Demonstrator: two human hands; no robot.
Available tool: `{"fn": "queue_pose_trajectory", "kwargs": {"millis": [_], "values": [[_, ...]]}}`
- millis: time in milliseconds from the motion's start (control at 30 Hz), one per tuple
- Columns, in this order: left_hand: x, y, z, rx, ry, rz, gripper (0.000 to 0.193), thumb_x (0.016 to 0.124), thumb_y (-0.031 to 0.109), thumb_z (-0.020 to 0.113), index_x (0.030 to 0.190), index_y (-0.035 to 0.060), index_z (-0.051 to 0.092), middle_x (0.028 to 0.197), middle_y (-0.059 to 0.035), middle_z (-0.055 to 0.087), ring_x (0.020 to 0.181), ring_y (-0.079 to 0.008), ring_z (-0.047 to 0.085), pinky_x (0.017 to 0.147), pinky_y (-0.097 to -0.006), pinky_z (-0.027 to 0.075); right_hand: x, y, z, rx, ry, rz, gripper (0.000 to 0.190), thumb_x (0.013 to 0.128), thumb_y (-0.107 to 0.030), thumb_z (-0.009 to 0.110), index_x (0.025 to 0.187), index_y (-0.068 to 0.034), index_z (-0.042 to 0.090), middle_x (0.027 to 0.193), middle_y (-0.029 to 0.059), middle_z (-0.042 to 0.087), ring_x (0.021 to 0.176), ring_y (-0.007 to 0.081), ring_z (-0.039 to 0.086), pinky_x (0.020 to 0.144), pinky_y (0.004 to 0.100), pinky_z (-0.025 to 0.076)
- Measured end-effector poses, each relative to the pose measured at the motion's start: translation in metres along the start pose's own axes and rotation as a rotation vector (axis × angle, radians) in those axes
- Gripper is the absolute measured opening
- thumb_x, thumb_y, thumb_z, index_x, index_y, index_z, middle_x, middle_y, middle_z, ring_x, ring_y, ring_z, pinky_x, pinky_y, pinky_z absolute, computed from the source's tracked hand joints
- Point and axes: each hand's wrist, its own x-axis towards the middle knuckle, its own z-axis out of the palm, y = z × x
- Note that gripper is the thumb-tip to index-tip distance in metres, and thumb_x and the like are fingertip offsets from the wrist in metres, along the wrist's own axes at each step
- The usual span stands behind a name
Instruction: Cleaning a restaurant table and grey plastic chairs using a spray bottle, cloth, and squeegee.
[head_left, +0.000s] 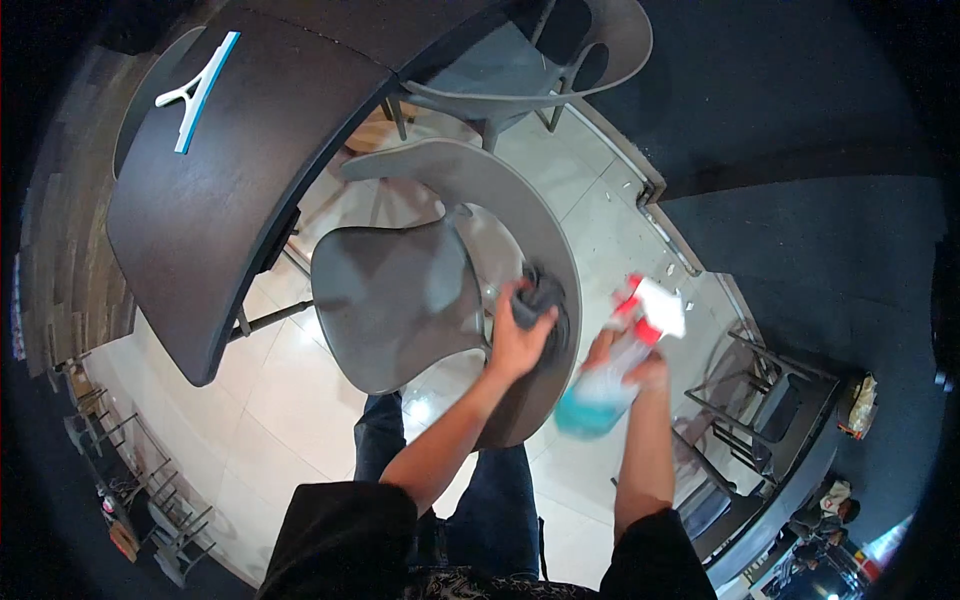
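Note:
A bunched dark cloth (541, 300) is gripped in my left hand (521, 337) and pressed against the backrest of a grey plastic chair (551, 217). The chair's seat (397, 300) lies to the left of that hand. Beyond the backrest, on its right, my right hand (637, 367) is wrapped around a clear spray bottle (604, 390). Blue-green liquid fills the bottle's lower part, and its spray head is red and white. The bottle is blurred and tilted, so I cannot tell whether a finger is on the trigger.
A white and blue squeegee (199, 94) lies on the dark table (247, 165) at the upper left. Another grey chair (525, 75) stands at that table's far side. Dark walls (810, 225) rise on the right. More chairs (772, 412) stand by a table at lower right.

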Motion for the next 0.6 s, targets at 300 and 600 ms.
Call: {"fn": "queue_pose_trajectory", "kwargs": {"millis": [300,600], "values": [[-0.115,0.001,-0.053,0.029,-0.409,-0.046,0.055,0.074,0.016,0.077,0.121,0.0030,0.050,0.114,-0.0173,0.055,0.111,-0.0317,0.053,0.097,-0.0383,0.040,0.093,-0.051,0.011,-0.755,0.213,0.279,0.089,0.061,0.009,0.072,0.141,-0.009,0.037,0.135,0.0026,0.045,0.109,0.0208,0.054,0.095,0.0353,0.044],[0.077,0.030,0.045,-0.134,0.378,0.226,0.060,0.078,0.013,0.063,0.131,-0.0011,0.037,0.129,-0.0183,0.041,0.125,-0.0301,0.038,0.109,-0.0377,0.026,0.088,-0.027,0.013,-0.649,0.321,0.248,0.066,0.074,0.000,0.074,0.131,-0.014,0.044,0.092,0.0004,0.054,0.089,0.0127,0.052,0.083,0.0295,0.043]]}}
